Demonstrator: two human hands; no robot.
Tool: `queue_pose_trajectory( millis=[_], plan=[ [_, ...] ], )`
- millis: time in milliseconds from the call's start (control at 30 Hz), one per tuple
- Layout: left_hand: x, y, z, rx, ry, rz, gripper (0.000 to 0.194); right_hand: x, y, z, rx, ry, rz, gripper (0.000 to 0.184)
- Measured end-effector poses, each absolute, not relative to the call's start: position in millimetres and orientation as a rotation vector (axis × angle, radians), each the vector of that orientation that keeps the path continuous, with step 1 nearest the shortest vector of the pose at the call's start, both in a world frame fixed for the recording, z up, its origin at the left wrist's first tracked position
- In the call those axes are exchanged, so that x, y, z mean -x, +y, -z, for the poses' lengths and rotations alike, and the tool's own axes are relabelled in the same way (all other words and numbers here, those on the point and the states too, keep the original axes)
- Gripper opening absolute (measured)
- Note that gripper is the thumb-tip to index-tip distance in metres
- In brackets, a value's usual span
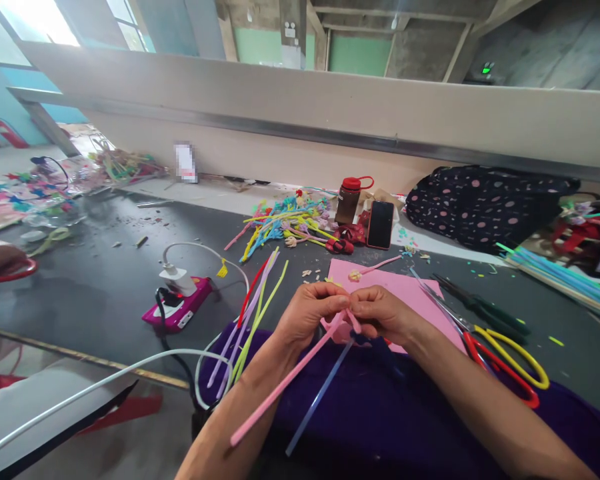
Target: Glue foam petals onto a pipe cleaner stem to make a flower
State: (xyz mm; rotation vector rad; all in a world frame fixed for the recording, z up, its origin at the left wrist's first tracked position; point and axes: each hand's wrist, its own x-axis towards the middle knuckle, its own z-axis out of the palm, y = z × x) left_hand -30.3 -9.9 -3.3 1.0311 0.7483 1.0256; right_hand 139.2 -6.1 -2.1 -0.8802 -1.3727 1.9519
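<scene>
My left hand (313,310) and my right hand (383,312) meet over the front of the table, fingers pinched together on a fuzzy pink pipe cleaner (286,383). The pipe cleaner's long tail slants down to the left across my left forearm. Its upper part is bent between my fingertips, where they partly hide it. Just below my hands, a translucent bluish stick (319,401) slopes down from a dark blue object (367,339), which is mostly hidden. Behind my hands lies a pink sheet (420,303) with a pink-stemmed flower piece (356,275) on it.
Scissors with red and yellow handles (510,357) and dark-handled pliers (485,310) lie right. Loose pipe cleaners (250,313) and a magenta power strip (180,313) are left. Behind stand a bottle (347,203), a phone (381,225) and a bag (480,207). Another person's hand (0,260) is far left.
</scene>
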Motion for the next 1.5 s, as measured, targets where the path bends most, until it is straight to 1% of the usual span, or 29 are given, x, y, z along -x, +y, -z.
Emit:
queue_pose_trajectory(
  millis=[100, 233, 400, 433, 533, 667, 867, 1000, 1133, 1267, 1367, 1500],
  plan=[
    [29.1, -8.3, 4.5, -1.002, 0.757, -1.064, 0.017, -141.0, -4.8, -2.3, 0.929, -1.461, -1.792, 0.023],
    [27.9, -7.9, 5.3, -0.996, 0.741, -1.107, 0.018, -140.9, -4.8, -7.2, 0.955, -1.594, -1.396, 0.015],
    [26.3, -9.1, 5.7, -1.005, 0.748, -1.017, 0.022, -142.3, -8.2, -9.7, 0.830, -1.946, -0.806, 0.031],
    [25.9, -9.2, 6.2, -1.004, 0.757, -1.013, 0.022, -143.0, -8.4, -9.8, 0.794, -2.009, -0.707, 0.030],
    [25.1, -9.5, 7.8, -0.993, 0.772, -1.042, 0.021, -143.9, -7.7, -9.2, 0.739, -2.095, -0.513, 0.020],
    [25.2, -10.5, 6.8, -1.001, 0.775, -1.056, 0.020, -142.7, -6.0, -7.0, 0.723, -2.023, -0.474, 0.014],
    [27.0, -13.0, 0.2, -0.971, 0.711, -1.025, 0.017, -140.4, -5.7, -1.5, 0.808, -1.783, -0.746, 0.008],
    [26.3, -13.5, -0.7, -0.915, 0.703, -1.016, 0.021, -138.3, -7.4, -0.7, 0.828, -1.710, -0.790, 0.009],
    [24.5, -12.2, 1.9, -0.880, 0.721, -1.028, 0.020, -135.7, -9.3, 1.4, 0.841, -1.722, -0.695, 0.009],
    [23.6, -11.8, 3.5, -0.854, 0.725, -1.025, 0.022, -135.5, -9.4, 3.8, 0.811, -1.824, -0.463, 0.008],
    [21.4, -12.5, 3.6, -0.874, 0.742, -1.025, 0.019, -137.6, -7.0, 4.5, 0.729, -1.979, -0.278, 0.014],
    [16.4, -13.3, 4.3, -0.905, 0.831, -1.075, 0.015, -140.7, -2.5, 4.1, 0.690, -2.129, -0.178, 0.020]
  ],
)
